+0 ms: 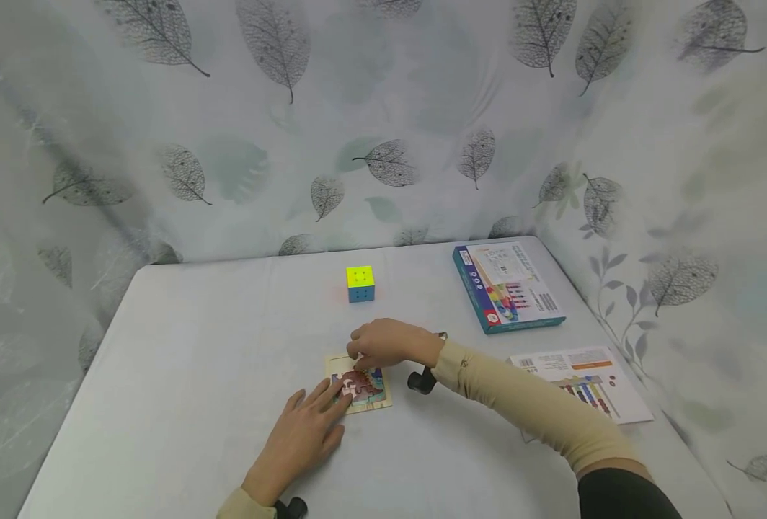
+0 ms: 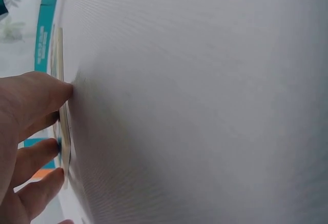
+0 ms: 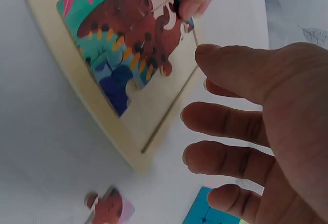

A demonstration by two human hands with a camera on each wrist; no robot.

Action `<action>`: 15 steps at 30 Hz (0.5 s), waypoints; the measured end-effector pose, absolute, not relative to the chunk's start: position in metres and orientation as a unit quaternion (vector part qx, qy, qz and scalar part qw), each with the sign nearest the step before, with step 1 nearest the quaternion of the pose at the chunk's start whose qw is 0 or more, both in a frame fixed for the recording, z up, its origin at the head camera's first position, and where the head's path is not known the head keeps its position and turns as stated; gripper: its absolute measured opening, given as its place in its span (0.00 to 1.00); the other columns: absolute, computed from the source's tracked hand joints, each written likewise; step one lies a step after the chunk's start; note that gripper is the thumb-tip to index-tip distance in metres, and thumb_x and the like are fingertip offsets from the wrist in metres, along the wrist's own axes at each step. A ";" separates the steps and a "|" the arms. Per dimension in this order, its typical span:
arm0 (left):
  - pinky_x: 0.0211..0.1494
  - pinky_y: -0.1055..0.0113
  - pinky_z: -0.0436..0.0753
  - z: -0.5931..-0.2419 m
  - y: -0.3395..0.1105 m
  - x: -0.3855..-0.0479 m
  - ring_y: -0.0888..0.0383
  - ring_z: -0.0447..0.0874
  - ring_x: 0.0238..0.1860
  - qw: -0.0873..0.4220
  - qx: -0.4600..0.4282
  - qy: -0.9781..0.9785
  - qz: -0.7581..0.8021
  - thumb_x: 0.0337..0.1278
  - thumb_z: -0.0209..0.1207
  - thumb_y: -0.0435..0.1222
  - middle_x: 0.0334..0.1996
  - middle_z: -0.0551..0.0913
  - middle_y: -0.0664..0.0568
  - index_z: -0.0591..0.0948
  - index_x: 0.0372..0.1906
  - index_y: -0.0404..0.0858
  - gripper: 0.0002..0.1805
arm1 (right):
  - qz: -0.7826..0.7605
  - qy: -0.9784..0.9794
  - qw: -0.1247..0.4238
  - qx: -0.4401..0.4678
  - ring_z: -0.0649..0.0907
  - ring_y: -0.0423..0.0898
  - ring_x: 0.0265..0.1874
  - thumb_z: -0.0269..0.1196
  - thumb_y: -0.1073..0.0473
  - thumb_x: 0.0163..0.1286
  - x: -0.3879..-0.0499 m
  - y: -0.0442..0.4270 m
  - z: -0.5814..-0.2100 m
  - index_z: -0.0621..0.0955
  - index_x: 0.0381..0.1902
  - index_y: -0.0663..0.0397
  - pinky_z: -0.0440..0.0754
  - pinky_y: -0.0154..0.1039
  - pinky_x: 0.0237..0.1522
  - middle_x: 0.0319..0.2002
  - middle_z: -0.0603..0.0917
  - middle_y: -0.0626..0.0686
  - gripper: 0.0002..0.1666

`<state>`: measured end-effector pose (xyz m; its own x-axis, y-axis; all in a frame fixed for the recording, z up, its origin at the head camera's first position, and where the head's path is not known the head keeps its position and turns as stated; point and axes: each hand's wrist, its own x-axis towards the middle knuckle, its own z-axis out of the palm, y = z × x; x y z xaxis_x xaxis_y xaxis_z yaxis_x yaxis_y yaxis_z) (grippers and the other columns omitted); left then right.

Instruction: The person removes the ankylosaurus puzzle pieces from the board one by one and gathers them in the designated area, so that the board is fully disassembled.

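Note:
A wooden jigsaw puzzle in a pale frame lies on the table, partly filled with pieces showing a brown dinosaur. Bare wood shows on one side in the right wrist view. My left hand rests fingertips on the puzzle, with the thumb by the frame's edge. Over the puzzle's far edge hovers my right hand; its fingers are loosely bent and nothing shows between them. A loose puzzle piece lies on the table beyond the frame.
A cube puzzle with a yellow top stands farther back. At the back right lies a teal-edged box; a white printed booklet or box lies nearer, partly behind my right sleeve. Leaf-patterned curtains border the table.

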<state>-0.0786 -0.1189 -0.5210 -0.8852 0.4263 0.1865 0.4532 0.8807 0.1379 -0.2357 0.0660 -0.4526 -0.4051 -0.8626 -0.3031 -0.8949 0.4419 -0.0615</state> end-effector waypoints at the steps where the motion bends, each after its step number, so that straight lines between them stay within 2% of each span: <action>1: 0.63 0.41 0.78 -0.521 -0.120 -0.078 0.47 0.78 0.68 0.074 -0.228 -0.967 -0.088 0.58 0.66 0.46 0.66 0.80 0.50 0.81 0.62 0.48 0.25 | 0.054 0.835 0.147 -0.527 0.82 0.39 0.35 0.61 0.44 0.73 -0.235 0.064 -0.454 0.85 0.51 0.42 0.83 0.34 0.45 0.42 0.86 0.43 0.15; 9: 0.63 0.42 0.79 -0.519 -0.128 -0.072 0.47 0.78 0.68 0.075 -0.231 -0.967 -0.076 0.59 0.66 0.46 0.67 0.79 0.49 0.80 0.64 0.49 0.27 | 0.030 0.828 0.158 -0.538 0.76 0.37 0.30 0.61 0.46 0.73 -0.231 0.052 -0.464 0.85 0.50 0.44 0.80 0.32 0.40 0.39 0.84 0.45 0.14; 15: 0.62 0.42 0.79 -0.519 -0.133 -0.064 0.47 0.78 0.68 0.075 -0.227 -0.968 -0.082 0.58 0.66 0.45 0.66 0.80 0.48 0.80 0.64 0.51 0.27 | 0.036 0.824 0.154 -0.544 0.79 0.37 0.32 0.61 0.45 0.74 -0.229 0.044 -0.469 0.84 0.50 0.43 0.82 0.32 0.43 0.40 0.84 0.44 0.15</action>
